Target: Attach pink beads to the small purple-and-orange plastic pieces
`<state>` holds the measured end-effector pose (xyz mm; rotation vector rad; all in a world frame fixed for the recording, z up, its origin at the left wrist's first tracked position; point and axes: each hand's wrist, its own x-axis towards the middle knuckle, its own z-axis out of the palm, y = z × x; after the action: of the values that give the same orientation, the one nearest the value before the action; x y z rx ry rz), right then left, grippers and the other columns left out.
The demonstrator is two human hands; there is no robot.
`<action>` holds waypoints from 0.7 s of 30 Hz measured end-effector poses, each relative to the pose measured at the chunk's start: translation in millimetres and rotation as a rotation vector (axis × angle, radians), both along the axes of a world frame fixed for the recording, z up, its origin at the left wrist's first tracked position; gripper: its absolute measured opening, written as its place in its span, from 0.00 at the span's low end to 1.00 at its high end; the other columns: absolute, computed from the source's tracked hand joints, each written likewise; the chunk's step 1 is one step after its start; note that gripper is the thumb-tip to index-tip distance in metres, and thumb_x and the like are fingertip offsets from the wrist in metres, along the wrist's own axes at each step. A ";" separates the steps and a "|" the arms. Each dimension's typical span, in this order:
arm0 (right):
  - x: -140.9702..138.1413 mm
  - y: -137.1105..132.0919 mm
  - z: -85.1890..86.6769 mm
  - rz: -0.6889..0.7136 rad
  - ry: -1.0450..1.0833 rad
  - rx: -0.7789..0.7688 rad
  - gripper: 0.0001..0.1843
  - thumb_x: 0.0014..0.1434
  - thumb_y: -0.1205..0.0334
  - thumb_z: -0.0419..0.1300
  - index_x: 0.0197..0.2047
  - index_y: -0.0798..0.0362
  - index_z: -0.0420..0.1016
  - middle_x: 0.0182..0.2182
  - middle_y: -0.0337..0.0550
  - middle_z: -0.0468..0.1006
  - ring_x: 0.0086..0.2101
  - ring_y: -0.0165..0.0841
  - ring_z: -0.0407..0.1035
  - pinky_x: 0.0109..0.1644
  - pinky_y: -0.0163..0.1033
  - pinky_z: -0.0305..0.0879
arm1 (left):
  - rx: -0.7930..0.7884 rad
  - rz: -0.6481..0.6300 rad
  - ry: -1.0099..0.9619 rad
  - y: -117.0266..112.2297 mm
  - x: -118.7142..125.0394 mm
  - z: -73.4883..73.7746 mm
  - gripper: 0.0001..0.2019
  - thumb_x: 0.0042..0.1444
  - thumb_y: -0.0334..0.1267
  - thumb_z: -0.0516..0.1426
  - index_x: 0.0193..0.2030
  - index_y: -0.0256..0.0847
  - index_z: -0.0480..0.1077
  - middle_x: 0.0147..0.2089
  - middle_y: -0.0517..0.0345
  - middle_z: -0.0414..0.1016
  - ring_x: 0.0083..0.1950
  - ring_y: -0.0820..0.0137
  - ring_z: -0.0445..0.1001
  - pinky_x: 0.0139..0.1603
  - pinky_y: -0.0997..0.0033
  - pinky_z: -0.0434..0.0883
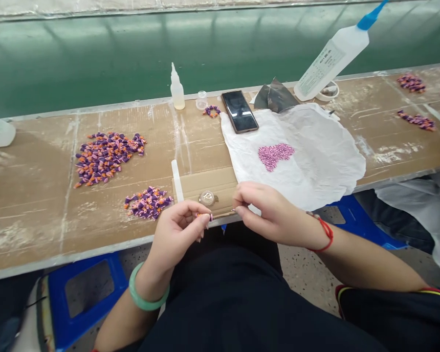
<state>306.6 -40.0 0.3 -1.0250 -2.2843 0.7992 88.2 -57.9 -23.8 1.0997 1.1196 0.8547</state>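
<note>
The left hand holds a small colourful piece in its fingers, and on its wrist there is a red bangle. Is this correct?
Not quite: the head view shows that the bangle on this wrist is pale green, not red. The left hand does hold the small colourful piece in its fingers.

My left forearm (122, 320) rises from the lower left, and beyond the left wrist (159, 269) my left hand (179, 232) curls inward, left thumb (198, 226) and forefinger (194, 207) pressed in a pinch. My right forearm (374, 266) slants in from the right, the right wrist (308, 231) nearly straight; my right hand (269, 212) points left, its fingers bent and drawn close to the thumb. The two hands face each other, apart.
</note>
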 end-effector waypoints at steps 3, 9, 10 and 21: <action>-10.4 16.4 -12.0 0.052 -0.164 0.085 0.10 0.61 0.70 0.50 0.29 0.49 0.56 0.25 0.38 0.65 0.28 0.31 0.59 0.33 0.36 0.57 | -0.043 0.046 -0.017 -2.4 -9.1 -6.4 0.07 0.48 0.37 0.66 0.30 0.37 0.74 0.20 0.62 0.72 0.18 0.77 0.68 0.19 0.79 0.68; -29.1 39.0 -21.4 0.092 -0.439 0.125 0.08 0.58 0.69 0.52 0.28 0.51 0.61 0.26 0.43 0.70 0.29 0.34 0.61 0.34 0.39 0.53 | -0.116 0.061 -0.014 -4.2 -15.6 -9.9 0.08 0.45 0.38 0.67 0.28 0.36 0.75 0.20 0.60 0.74 0.20 0.75 0.71 0.21 0.78 0.71; -31.3 40.3 -20.5 0.100 -0.473 0.128 0.07 0.58 0.69 0.53 0.28 0.52 0.62 0.26 0.44 0.71 0.29 0.34 0.61 0.34 0.39 0.53 | -0.121 0.060 -0.017 -4.3 -16.3 -10.4 0.08 0.45 0.38 0.67 0.28 0.36 0.75 0.20 0.60 0.75 0.20 0.75 0.72 0.21 0.78 0.71; -41.8 42.0 -7.1 0.134 -0.651 0.127 0.07 0.57 0.70 0.54 0.28 0.53 0.65 0.25 0.44 0.71 0.29 0.34 0.61 0.33 0.38 0.51 | -0.111 0.077 -0.098 -3.6 -16.7 -15.3 0.06 0.46 0.34 0.68 0.28 0.36 0.75 0.20 0.61 0.75 0.20 0.76 0.72 0.21 0.81 0.72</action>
<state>264.9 1.9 -6.8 -1.2085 -2.9277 0.3881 71.5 -61.5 -39.1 0.9191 1.1202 0.8868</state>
